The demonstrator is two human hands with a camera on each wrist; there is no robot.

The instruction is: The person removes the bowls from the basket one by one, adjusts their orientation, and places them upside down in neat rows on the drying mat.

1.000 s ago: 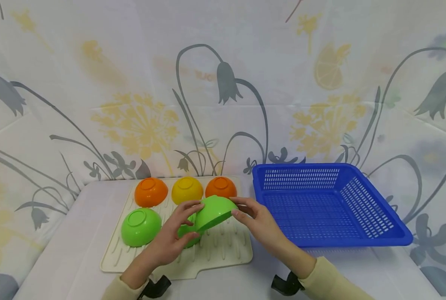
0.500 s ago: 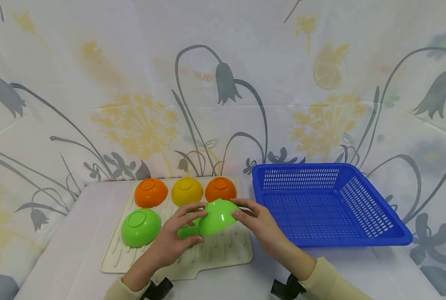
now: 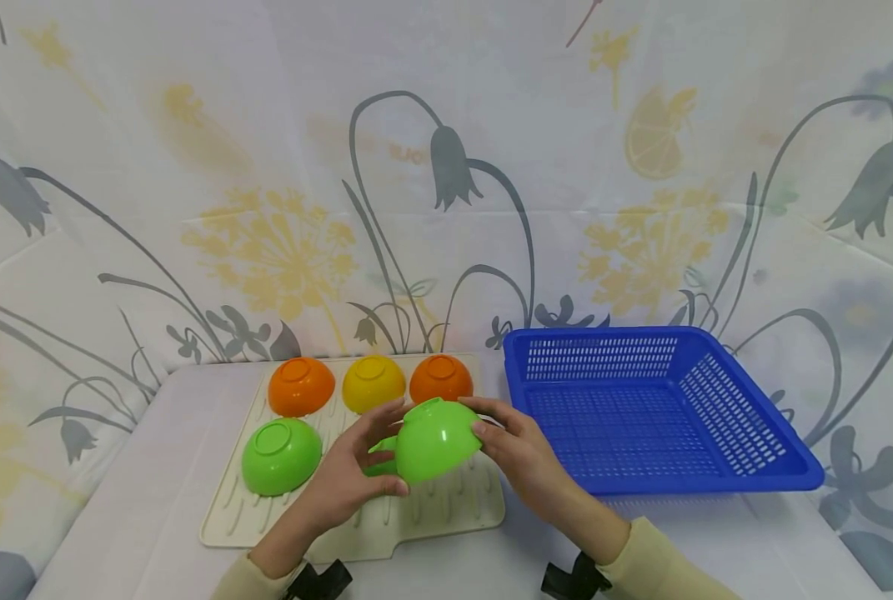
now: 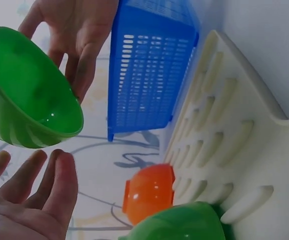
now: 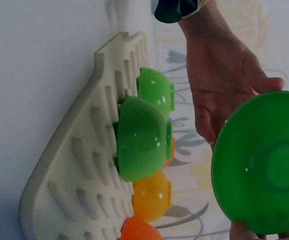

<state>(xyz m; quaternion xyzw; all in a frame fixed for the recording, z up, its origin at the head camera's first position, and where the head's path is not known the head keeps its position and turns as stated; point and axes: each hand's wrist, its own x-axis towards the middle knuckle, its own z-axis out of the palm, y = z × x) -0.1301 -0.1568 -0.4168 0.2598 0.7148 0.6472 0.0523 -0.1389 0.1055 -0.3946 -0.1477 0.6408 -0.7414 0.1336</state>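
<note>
A green bowl (image 3: 437, 442) is held tilted above the mat, base turned up and away. My right hand (image 3: 524, 454) pinches its right side between thumb and fingers. My left hand (image 3: 348, 467) is at the bowl's left side, thumb and fingers spread around it. In the left wrist view a gap shows between the left fingers (image 4: 59, 185) and the bowl. The bowl's smooth inside (image 5: 264, 160) faces the right wrist camera. A second green bowl (image 5: 142, 140) stands upside down on the mat, mostly hidden behind the left hand in the head view.
The cream ribbed drying mat (image 3: 446, 508) carries upside-down bowls: an orange bowl (image 3: 301, 387), a yellow bowl (image 3: 373, 383), another orange bowl (image 3: 441, 377) and a green bowl (image 3: 281, 457). A blue plastic basket (image 3: 671, 483) stands at the right. A flower-print cloth hangs behind.
The held green bowl has shifted slightly right and turned so that more of its outside shows in the head view. The left fingers have drawn back a little from it. The other bowls stay put.
</note>
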